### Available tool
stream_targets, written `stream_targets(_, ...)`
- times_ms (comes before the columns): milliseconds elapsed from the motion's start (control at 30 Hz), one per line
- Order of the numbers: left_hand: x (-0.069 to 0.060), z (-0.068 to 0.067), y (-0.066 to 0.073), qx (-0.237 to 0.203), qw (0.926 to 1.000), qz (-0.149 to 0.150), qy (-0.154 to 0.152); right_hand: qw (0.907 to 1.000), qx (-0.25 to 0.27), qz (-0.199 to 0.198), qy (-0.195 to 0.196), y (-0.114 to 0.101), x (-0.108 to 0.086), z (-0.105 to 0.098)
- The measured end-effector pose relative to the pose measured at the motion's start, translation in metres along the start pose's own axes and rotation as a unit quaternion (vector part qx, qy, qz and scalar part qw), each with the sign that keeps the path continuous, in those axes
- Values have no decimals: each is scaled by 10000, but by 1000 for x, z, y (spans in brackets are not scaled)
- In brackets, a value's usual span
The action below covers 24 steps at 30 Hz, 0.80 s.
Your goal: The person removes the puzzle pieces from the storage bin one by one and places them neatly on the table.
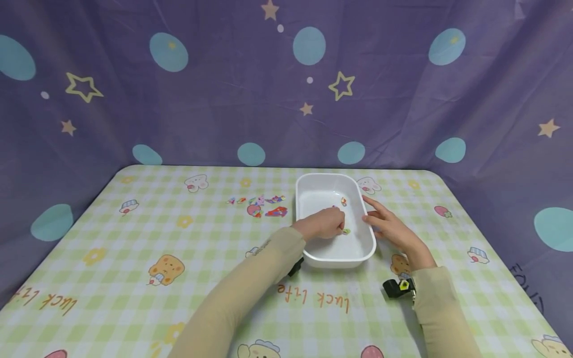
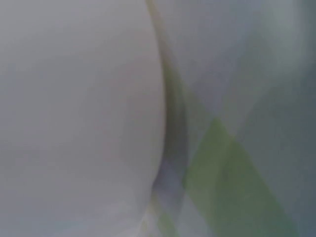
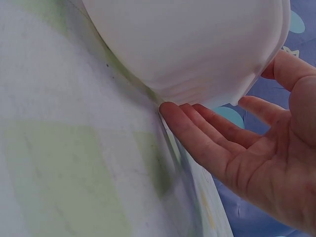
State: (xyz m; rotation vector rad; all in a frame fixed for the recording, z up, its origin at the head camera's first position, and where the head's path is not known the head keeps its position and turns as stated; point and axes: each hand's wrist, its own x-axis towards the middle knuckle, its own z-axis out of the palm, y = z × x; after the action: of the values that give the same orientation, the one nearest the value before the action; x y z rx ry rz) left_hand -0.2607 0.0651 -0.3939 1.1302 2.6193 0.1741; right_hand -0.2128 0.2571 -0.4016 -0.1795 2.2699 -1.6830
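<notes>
A white rectangular tray [image 1: 335, 256] with raised walls rests on the table. Reaching over its near-left wall, my left hand [image 1: 324, 222] is inside with the fingers bent downward. At those fingertips lies a small green-yellow cutout [image 1: 346, 231]; whether they pinch it is hidden. Farther back in the tray is a small orange cutout [image 1: 343, 201]. My right hand [image 1: 394, 228] touches the tray's right side with extended fingers. In the right wrist view, the fingers [image 3: 197, 133] lie against the white wall. The left wrist view is blurred, mostly white tray wall [image 2: 79, 118].
Left of the tray lies a loose group of colourful flat cutouts, including a red piece [image 1: 276, 212] and a round pink one [image 1: 253, 210]. A green checked cloth [image 1: 134, 233] covers the table. A purple patterned curtain [image 1: 224, 99] hangs behind.
</notes>
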Motion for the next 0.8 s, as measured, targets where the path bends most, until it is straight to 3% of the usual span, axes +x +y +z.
stream_targets(367,-3,-2,0,-176,9998,-17,99,10000,-65,-30,13,0,1,1)
stream_targets(800,0,1,1,-125,9998,-171,-16,9999,-76,-65,11,2,1,1)
